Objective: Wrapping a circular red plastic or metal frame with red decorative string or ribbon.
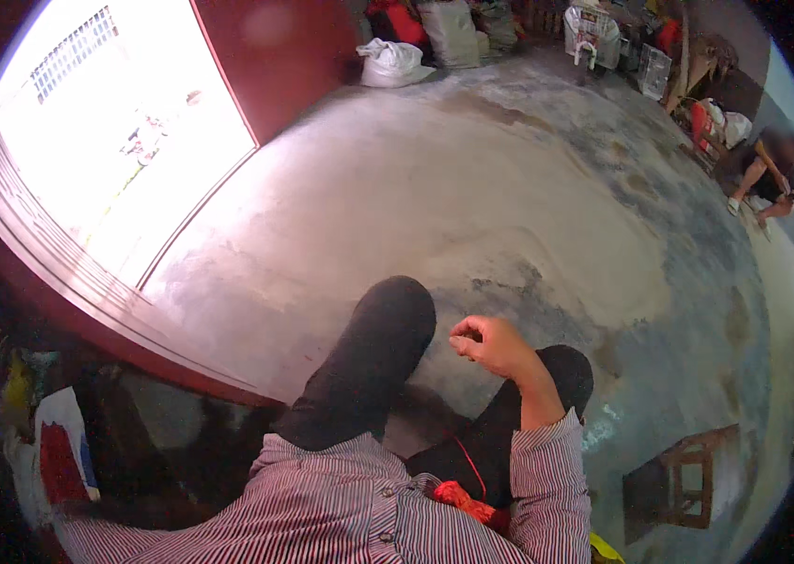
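My right hand (486, 343) is raised above my knees with its fingers pinched shut on a thin red thread (470, 465). The thread runs down from the hand to a red bundle of yarn (465, 501) lying in my lap against my striped shirt. My legs in black trousers (373, 367) stretch out over the concrete floor. My left hand is not in view.
A small wooden stool (684, 479) stands on the concrete floor at my right. A bright open doorway (124, 141) with a red frame lies at left. Sacks and clutter (397, 61) line the far wall. Another person (768, 174) sits at far right.
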{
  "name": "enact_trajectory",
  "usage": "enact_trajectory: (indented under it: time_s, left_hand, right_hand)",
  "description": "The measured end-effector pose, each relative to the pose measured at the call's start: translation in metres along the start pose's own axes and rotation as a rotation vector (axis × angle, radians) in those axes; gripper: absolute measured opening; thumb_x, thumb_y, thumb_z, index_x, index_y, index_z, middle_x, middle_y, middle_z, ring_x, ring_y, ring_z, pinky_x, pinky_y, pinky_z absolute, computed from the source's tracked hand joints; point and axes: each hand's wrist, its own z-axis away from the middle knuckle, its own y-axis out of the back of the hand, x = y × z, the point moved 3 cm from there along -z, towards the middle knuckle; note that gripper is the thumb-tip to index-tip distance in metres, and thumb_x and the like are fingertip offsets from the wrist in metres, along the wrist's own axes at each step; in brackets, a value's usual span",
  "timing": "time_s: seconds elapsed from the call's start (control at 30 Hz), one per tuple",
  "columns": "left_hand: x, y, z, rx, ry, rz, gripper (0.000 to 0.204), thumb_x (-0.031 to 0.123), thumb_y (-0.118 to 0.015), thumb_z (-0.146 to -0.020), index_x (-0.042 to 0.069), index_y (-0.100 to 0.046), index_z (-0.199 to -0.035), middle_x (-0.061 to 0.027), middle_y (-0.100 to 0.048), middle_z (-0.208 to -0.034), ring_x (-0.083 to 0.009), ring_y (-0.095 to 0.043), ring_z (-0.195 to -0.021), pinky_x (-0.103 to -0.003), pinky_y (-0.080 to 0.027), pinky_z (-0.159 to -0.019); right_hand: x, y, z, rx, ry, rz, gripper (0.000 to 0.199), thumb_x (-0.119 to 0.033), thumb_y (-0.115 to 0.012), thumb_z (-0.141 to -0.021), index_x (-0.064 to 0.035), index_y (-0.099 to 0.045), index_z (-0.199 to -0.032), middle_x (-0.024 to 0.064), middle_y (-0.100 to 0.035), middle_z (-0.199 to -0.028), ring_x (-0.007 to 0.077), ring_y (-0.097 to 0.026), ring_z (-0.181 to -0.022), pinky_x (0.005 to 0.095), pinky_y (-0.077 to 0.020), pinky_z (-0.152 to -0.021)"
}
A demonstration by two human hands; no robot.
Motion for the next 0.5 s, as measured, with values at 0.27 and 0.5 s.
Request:
enact_trajectory:
  time_s: [0.27,0.5]
  left_hand:
    - [-0.006,0.001,0.011,-0.132,-0.039,-0.046,0.024,0.02,-0.055,-0.078,0.009,-0.068,-0.095,-0.0169,-0.067,-0.087,-0.0293,-0.067,-0.083,-0.043,-0.051,-0.067]
    - [-0.004,-0.013,0.005,-0.236,-0.109,-0.051,0.023,0.02,-0.056,-0.078,0.01,-0.069,-0.095,-0.017,-0.067,-0.086,-0.0295,-0.067,-0.083,-0.043,-0.051,-0.067]
  right_hand:
    - [-0.006,-0.002,0.002,0.012,-0.076,-0.048,0.03,-0.026,-0.066,-0.082,-0.0008,-0.064,-0.098,0.0121,-0.067,-0.084,0.0228,-0.064,-0.076,0.0339,-0.0497,-0.07]
    - [-0.001,0.0,0.004,0.032,-0.066,0.021,0.031,-0.028,-0.066,-0.081,-0.0004,-0.065,-0.096,0.0148,-0.068,-0.086,0.025,-0.065,-0.078,0.0356,-0.0497,-0.071]
